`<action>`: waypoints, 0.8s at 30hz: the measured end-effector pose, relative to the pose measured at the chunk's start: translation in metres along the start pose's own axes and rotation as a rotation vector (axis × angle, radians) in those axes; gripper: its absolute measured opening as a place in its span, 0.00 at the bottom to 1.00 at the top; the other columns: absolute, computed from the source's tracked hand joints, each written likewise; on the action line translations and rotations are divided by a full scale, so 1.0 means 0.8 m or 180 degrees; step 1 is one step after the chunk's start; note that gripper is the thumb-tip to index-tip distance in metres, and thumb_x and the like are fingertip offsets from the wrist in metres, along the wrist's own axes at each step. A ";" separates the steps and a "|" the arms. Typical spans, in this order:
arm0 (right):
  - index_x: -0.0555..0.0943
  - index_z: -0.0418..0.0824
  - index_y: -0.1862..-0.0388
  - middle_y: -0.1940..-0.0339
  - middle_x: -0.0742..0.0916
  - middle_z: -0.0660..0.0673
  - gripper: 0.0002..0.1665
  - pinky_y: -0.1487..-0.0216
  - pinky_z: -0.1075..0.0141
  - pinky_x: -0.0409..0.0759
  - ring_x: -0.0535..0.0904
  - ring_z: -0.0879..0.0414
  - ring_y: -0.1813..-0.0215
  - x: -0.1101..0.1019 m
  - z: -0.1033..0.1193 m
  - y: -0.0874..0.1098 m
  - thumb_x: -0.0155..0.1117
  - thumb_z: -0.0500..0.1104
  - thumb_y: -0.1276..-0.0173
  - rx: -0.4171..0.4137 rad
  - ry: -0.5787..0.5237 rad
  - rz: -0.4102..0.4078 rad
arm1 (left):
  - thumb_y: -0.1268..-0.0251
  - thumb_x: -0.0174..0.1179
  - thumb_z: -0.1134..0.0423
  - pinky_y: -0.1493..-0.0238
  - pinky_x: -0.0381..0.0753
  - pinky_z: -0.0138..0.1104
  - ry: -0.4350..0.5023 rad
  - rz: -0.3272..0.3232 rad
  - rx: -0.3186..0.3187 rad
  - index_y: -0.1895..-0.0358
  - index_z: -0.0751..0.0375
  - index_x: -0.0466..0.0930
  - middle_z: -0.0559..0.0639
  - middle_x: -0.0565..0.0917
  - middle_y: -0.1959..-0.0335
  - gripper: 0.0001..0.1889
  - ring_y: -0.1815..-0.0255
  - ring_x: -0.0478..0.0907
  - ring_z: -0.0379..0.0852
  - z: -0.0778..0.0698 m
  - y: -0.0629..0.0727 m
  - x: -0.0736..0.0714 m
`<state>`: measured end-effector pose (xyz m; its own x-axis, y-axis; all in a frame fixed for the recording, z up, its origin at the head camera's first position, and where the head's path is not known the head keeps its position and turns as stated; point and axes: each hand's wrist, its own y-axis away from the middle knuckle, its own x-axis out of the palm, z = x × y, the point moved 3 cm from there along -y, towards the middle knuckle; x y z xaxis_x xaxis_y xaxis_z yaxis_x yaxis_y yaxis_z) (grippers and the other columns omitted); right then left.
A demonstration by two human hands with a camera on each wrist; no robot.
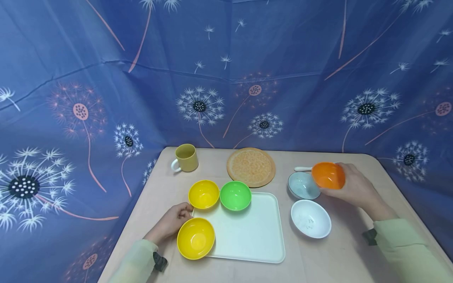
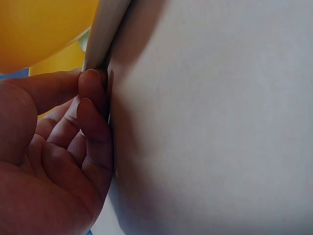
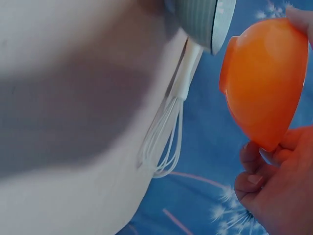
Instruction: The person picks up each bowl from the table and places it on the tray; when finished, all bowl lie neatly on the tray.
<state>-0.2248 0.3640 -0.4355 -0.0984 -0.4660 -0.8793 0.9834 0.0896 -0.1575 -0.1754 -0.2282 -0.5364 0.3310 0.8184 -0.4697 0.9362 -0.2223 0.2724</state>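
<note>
My right hand (image 1: pixel 355 188) grips an orange bowl (image 1: pixel 328 175) by its rim, raised beside and partly over a light blue bowl (image 1: pixel 300 186). In the right wrist view the orange bowl (image 3: pixel 264 78) is tipped on its side, thumb and fingers at opposite parts of the rim. My left hand (image 1: pixel 173 220) pinches the left edge of a white tray (image 1: pixel 251 236), its fingers (image 2: pixel 93 117) curled at the rim. Around that hand, two yellow bowls (image 1: pixel 203 192) overlap the tray's left side, one behind and one in front. A green bowl (image 1: pixel 235 194) sits at the tray's back edge.
A white bowl (image 1: pixel 310 220) stands right of the tray, in front of the light blue one. Behind them lies a white whisk (image 3: pixel 168 122). A round pizza-like board (image 1: pixel 251 167) and a mustard mug (image 1: pixel 187 158) with a white handle are at the back, near the blue cloth (image 1: pixel 304 114).
</note>
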 end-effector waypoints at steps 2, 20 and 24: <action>0.63 0.27 0.26 0.37 0.74 0.28 0.68 0.47 0.29 0.72 0.73 0.33 0.44 0.002 0.010 0.000 0.83 0.69 0.50 -0.0057 0.0021 -0.0010 | 0.28 0.63 0.71 0.58 0.77 0.39 0.0007 0.0002 0.0006 0.46 0.60 0.80 0.50 0.81 0.69 0.11 0.66 0.77 0.48 0.001 0.000 0.000; 0.66 0.37 0.24 0.35 0.78 0.36 0.68 0.43 0.33 0.76 0.77 0.37 0.40 0.044 0.116 0.015 0.83 0.73 0.55 -0.0485 -0.0020 0.0135 | 0.28 0.63 0.70 0.59 0.77 0.38 0.0009 0.0037 0.0011 0.45 0.59 0.80 0.50 0.82 0.68 0.12 0.66 0.77 0.48 0.000 0.000 -0.002; 0.65 0.38 0.22 0.29 0.75 0.36 0.70 0.39 0.34 0.74 0.76 0.36 0.36 0.059 0.139 0.020 0.82 0.74 0.55 -0.0623 -0.0006 0.0168 | 0.28 0.63 0.70 0.56 0.77 0.40 0.0023 0.0055 0.0025 0.45 0.59 0.80 0.50 0.82 0.68 0.12 0.65 0.77 0.48 0.001 0.000 -0.003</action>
<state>-0.1965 0.2460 -0.4294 -0.0470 -0.4578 -0.8878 0.9388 0.2833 -0.1958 -0.1766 -0.2307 -0.5356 0.3464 0.8182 -0.4589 0.9312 -0.2407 0.2739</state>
